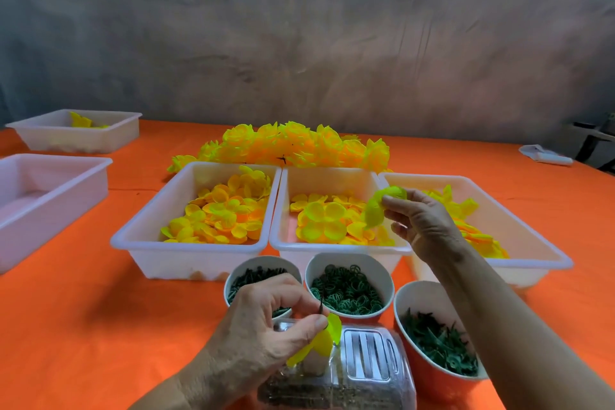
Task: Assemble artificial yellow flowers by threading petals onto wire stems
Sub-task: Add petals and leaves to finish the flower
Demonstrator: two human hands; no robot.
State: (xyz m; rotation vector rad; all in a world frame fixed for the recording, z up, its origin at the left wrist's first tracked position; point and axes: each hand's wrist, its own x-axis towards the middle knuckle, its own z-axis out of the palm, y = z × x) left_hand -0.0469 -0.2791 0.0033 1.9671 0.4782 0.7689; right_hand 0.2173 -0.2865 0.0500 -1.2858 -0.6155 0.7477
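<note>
My left hand [266,326] pinches a dark wire stem [320,304] with a yellow petal piece [321,341] threaded on it, low in the middle above a clear plastic box [362,366]. My right hand [422,226] pinches a loose yellow-green petal [382,206] over the middle white tray [332,176]. Yellow petals fill the left tray [199,250], the middle tray and the right tray [532,253]. A row of finished yellow flowers [299,146] lies behind the trays.
Three paper cups stand in front of the trays: two hold green ring parts [259,276] [349,289], one holds green stem pieces [439,343]. Two more white trays [50,196] [76,131] sit at the left on the orange tablecloth [100,326]. A white object [545,155] lies far right.
</note>
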